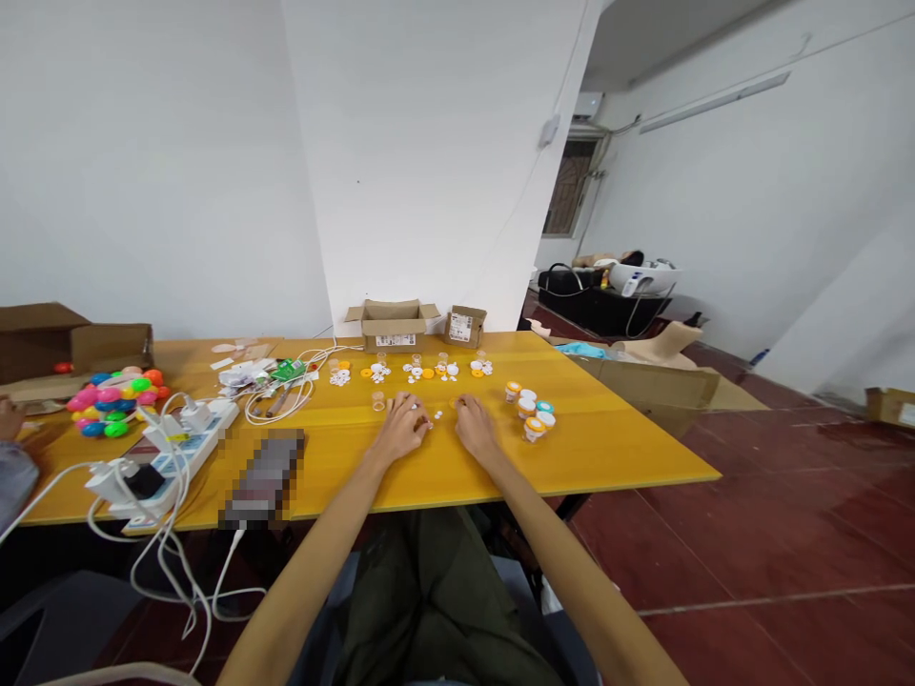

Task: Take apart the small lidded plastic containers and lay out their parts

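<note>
My left hand point(401, 431) rests low over the table with its fingers curled. Small white pieces point(438, 414) lie by its thumb and fingertips; whether it grips one is too small to make out. A clear little cup point(378, 401) stands just left of that hand. My right hand point(474, 425) is also curled on the tabletop, fingertips bent down and mostly hidden. Part of an orange ring or lid point(453, 403) shows at its fingers. To the right stand several small clear jars with orange, white and blue lids point(527, 404).
Behind the hands runs a row of small cups, white pieces and orange lids point(428, 373). Two cardboard boxes point(390, 329) stand at the wall. At left are a phone point(264, 476), a power strip point(187, 457) with cables, colourful balls point(114, 400) and another person's hand point(10, 417).
</note>
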### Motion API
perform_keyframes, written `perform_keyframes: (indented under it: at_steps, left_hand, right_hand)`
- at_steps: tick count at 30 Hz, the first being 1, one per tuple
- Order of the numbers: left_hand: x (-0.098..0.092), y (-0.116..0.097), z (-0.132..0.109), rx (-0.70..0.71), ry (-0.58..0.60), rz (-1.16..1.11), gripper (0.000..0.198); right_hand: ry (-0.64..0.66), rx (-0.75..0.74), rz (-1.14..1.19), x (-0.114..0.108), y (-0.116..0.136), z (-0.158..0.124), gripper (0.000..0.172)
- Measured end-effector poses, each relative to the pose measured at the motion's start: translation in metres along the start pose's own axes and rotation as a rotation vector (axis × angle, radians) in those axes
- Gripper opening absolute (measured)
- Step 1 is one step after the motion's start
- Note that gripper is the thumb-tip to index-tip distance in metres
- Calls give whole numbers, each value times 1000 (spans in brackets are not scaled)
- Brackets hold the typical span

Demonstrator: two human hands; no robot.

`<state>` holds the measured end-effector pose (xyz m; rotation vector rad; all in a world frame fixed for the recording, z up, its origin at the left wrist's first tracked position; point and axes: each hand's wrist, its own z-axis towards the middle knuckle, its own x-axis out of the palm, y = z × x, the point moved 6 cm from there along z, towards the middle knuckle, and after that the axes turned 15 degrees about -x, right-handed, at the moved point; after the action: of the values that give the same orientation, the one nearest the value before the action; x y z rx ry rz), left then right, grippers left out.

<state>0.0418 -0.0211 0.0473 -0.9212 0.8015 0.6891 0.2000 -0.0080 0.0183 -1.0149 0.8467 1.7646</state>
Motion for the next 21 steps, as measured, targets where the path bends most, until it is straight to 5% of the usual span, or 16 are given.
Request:
perform_keyframes:
  at_steps: [9,21]
  left_hand:
    - [0,1,1,9,-29,-39,10]
    - [-1,11,6,-40,-74,-119,13]
  right_hand:
    - [119,-74,-60,-2,14,5,55]
    - [96,-215,62,10,37,18,60]
